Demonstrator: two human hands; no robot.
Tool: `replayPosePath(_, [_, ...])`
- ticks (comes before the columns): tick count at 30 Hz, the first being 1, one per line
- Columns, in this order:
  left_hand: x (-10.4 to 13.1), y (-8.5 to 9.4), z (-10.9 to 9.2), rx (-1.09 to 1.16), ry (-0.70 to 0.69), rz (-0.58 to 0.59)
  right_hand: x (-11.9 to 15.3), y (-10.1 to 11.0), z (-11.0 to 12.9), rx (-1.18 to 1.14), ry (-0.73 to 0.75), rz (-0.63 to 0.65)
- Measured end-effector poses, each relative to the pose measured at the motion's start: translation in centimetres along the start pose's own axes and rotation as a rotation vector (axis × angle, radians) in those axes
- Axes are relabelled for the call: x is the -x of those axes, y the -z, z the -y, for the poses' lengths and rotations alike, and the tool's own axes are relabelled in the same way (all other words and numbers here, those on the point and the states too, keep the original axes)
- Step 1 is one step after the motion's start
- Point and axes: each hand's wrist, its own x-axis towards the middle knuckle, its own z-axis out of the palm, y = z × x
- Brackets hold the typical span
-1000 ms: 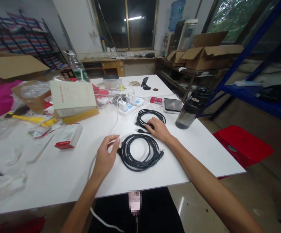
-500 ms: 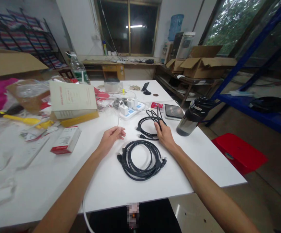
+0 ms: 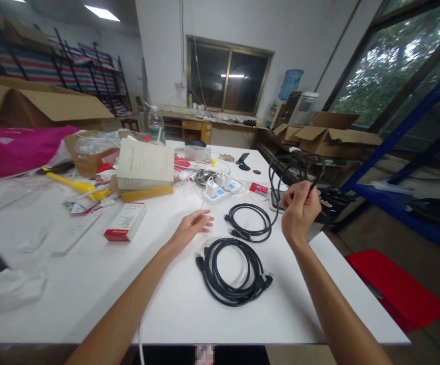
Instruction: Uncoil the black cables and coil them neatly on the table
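Observation:
Raised above the right side of the table, my right hand (image 3: 300,210) is closed around loops of a thin black cable (image 3: 276,177). Part of that cable seems to run down to a smaller coil (image 3: 250,205) lying flat on the white tabletop. Its connector ends point left. Nearer to me lies a thicker coiled black cable (image 3: 220,296) with several connectors on its left and right sides. My left hand (image 3: 192,228) rests by the table surface, left of both coils, fingers stretched out and holding nothing.
A white power strip (image 3: 216,195) with plugs stands beyond the coils, beside a small red packet (image 3: 258,188). A dark bottle (image 3: 332,203) is partly hidden behind my right hand. At left are a red-and-white box (image 3: 125,223), a cream box (image 3: 145,167) and a yellow tool (image 3: 73,186).
My right hand has lifted loops of black cable up and to the right off the smaller coil. My left hand stays low with its fingers extended. The head view has tilted upward.

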Motion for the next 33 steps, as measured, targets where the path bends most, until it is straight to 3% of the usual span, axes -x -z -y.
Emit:
replayPosePath(4, [0.1,0.1,0.0,0.034,0.044,0.049,-3.6,-4.0,4.9,-0.200,0.105,-0.108])
replayPosePath(7, [0.1,0.1,-0.3,0.074,0.086,0.101,-4.7,-6.4,6.3,-0.196,0.141,-0.084])
replayPosePath(13, [0.0,0.2,-1.3,0.285,0.105,0.184,-4.7,-8.3,5.0,-0.140,0.112,0.138])
replayPosePath(18, [-0.2,0.5,-1.3,0.323,0.202,0.146,-5.8,-7.5,2.9,-0.017,0.097,0.430])
replayPosePath(20, [-0.4,0.7,-1.1,0.366,0.255,0.180,-7.0,-6.5,2.2,0.026,0.101,0.464])
replayPosePath(23, [-0.6,0.9,-0.8,0.417,0.319,0.230,-9.0,-4.7,1.3,0.050,0.096,0.358])
replayPosePath(26, [-0.6,1.0,-0.9,0.461,0.348,0.229,-10.8,-2.6,1.1,-0.021,0.102,0.151])
replayPosePath(29, [-0.5,1.1,-1.2,0.485,0.372,0.193,-12.1,-0.7,1.4,-0.160,0.184,-0.030])
replayPosePath(33, [-0.6,1.0,-1.5,0.473,0.408,0.121,-13.3,0.6,1.9,-0.291,0.269,-0.163])
